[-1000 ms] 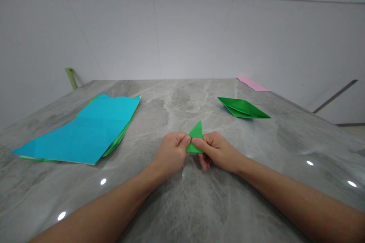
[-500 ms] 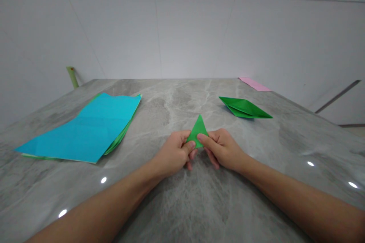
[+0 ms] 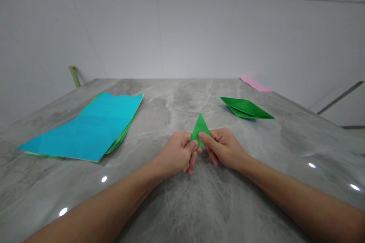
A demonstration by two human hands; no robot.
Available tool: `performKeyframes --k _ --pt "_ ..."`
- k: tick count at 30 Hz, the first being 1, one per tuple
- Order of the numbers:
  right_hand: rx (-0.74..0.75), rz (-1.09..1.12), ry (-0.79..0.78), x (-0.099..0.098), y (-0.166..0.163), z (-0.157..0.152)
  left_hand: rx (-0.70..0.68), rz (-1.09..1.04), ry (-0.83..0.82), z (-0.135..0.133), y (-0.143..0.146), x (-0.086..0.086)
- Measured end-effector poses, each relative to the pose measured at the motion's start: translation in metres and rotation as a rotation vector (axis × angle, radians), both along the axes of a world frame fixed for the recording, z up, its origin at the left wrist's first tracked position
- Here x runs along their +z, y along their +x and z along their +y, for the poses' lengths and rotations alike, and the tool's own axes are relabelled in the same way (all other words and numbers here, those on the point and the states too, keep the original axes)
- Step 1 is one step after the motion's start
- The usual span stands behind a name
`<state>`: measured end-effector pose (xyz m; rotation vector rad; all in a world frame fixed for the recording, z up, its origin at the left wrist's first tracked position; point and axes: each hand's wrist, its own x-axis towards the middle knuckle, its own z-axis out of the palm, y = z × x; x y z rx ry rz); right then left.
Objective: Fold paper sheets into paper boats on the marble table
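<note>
Several paper sheets (image 3: pixel 85 127) are lying stacked on the left part of the grey marbled table (image 3: pixel 171 205), with a blue sheet on top and green edges showing beneath it along the near and right sides. Behind the stack, a green strip (image 3: pixel 74 76) is leaning at the far left table edge against the white wall (image 3: pixel 182 34).

Near the table's middle, the left hand (image 3: pixel 175 155) is pinching the lower left corner of a green paper triangle (image 3: pixel 200 126). Its thumb is pressing on top and its other fingers are curling underneath, so the grip is closed on the paper. The triangle is sitting between the two hands, close above the table surface, with its point facing away from the person. Whether its base is touching the table cannot be told.

The right hand (image 3: pixel 225 148) is gripping the triangle's lower right corner in the same way, thumb lying over the paper and fingers folded under, clamped on it. Both thumbs are nearly meeting at the base.

Further right and beyond the hands, a folded green piece (image 3: pixel 246 108), long and pointed at both ends, is resting on the table well apart from the triangle. At the far right corner, a pink sheet (image 3: pixel 256 84) is lying flat by the wall.
</note>
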<state>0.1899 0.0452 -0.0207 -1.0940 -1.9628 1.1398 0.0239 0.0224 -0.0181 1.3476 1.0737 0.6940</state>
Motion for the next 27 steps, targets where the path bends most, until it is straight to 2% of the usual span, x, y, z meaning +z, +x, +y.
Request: performKeyframes --k 5,8,11,15,18,22,24,27 --pt "-0.055 0.011 0.048 -0.001 0.004 0.003 0.005 0.148 0.061 -0.003 -0.001 0.006" --pt "-0.046 0.129 0.034 0.0 0.005 0.006 -0.038 0.265 0.146 -0.006 -0.003 0.005" --pt "-0.123 0.229 0.0 0.0 0.004 0.009 -0.055 0.292 0.181 -0.007 -0.004 0.001" --pt "-0.233 0.338 -0.058 -0.003 0.003 0.011 0.04 0.143 0.099 -0.003 -0.001 -0.009" --pt "-0.081 0.434 -0.099 -0.004 0.004 0.011 0.135 -0.075 0.021 0.002 0.001 -0.012" --pt "0.148 0.441 -0.164 -0.002 0.002 0.004 0.197 -0.271 0.031 0.004 0.0 -0.008" --pt "0.179 0.449 -0.185 -0.002 0.0 0.001 0.243 -0.337 0.027 0.005 -0.001 -0.005" --pt "0.117 0.429 -0.154 -0.004 -0.001 -0.001 0.263 -0.384 -0.013 0.006 -0.002 -0.004"
